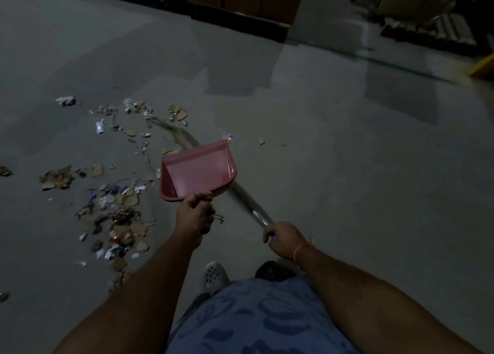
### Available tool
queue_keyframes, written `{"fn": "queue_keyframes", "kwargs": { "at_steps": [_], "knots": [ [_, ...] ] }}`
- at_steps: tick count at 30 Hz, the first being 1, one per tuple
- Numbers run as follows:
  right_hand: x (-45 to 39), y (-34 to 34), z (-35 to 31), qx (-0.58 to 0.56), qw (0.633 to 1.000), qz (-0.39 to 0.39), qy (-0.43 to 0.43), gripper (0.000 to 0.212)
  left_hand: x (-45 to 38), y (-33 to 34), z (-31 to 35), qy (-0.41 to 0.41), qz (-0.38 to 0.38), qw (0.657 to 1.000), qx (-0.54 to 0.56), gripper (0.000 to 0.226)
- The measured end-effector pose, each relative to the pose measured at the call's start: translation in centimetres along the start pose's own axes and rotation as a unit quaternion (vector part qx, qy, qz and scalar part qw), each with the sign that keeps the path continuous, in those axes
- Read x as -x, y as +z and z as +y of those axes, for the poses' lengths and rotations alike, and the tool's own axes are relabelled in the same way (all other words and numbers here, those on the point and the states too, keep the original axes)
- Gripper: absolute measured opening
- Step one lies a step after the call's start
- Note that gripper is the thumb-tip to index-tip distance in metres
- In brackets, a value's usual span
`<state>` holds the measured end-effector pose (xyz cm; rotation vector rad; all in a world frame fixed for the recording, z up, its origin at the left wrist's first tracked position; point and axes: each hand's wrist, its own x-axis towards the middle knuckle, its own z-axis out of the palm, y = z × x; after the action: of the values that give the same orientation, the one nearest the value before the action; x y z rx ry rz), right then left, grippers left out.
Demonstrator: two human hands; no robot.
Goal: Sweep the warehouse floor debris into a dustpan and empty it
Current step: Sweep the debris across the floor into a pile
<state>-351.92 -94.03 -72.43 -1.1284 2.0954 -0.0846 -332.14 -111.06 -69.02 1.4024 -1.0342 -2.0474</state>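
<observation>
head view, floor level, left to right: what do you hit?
Crumpled white paper → scattered cardboard and paper debris → pink dustpan held by the left hand → broom handle gripped by the right hand → yellow object at the right edge.

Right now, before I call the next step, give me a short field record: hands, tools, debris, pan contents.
left hand: grips the handle of the pink dustpan, held off the floor
right hand: grips the broom handle
broom head: reaches out past the pan, toward the far scraps
debris: cardboard and paper scraps spread over the floor left of the pan
pan contents: nothing visible inside
floor: grey
</observation>
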Motion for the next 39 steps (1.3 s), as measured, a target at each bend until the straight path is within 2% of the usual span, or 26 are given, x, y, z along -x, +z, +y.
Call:
{"fn": "queue_keyframes", "kwargs": {
  "at_steps": [5, 9, 12, 14, 17, 20, 22, 26, 28, 31, 39],
  "knots": [
    [-0.2, -2.6, 3.2, -0.103, 0.988, 0.070, 0.096, 0.024, -3.0, 2.7, 1.3, -0.006, -0.050, 0.998, -0.030, 0.023],
    [-1.9, -4.0, 6.0, -0.189, 0.950, 0.114, 0.219, 0.022, -5.4, 4.7, 2.2, -0.015, -0.071, 0.996, -0.058, 0.022],
    [-4.0, -5.6, 8.5, -0.230, 0.923, 0.148, 0.271, 0.009, -7.6, 6.5, 2.9, -0.022, -0.082, 0.994, -0.071, 0.021],
    [-5.6, -7.3, 10.1, -0.208, 0.923, 0.133, 0.295, 0.014, -9.2, 7.9, 3.6, -0.027, -0.081, 0.993, -0.085, 0.021],
    [-7.9, -10.8, 12.1, -0.132, 0.940, 0.086, 0.302, 0.036, -11.8, 10.1, 5.1, -0.035, -0.078, 0.991, -0.100, 0.020],
    [-10.8, -13.8, 13.8, 0.006, 0.958, -0.016, 0.285, 0.042, -14.3, 12.3, 6.5, -0.035, -0.068, 0.992, -0.102, 0.020],
    [-12.4, -14.8, 13.9, 0.063, 0.965, -0.044, 0.251, 0.042, -15.9, 13.7, 7.2, -0.032, -0.055, 0.993, -0.101, 0.022],
    [-15.3, -15.7, 12.4, 0.081, 0.966, -0.091, 0.227, 0.041, -18.6, 15.5, 8.2, -0.030, -0.028, 0.997, -0.069, 0.024],
    [-17.2, -15.5, 11.2, 0.094, 0.972, -0.116, 0.183, 0.036, -19.4, 15.4, 8.9, -0.027, -0.016, 0.998, -0.053, 0.025],
    [-20.6, -15.4, 7.6, 0.091, 0.977, -0.133, 0.137, 0.031, -19.9, 14.0, 10.1, -0.020, 0.005, 0.999, -0.027, 0.024],
    [-30.0, -13.8, -5.8, 0.147, 0.969, -0.197, -0.002, 0.026, -19.7, 4.3, 13.1, 0.011, 0.152, 0.988, 0.033, 0.021]
  ]
}}
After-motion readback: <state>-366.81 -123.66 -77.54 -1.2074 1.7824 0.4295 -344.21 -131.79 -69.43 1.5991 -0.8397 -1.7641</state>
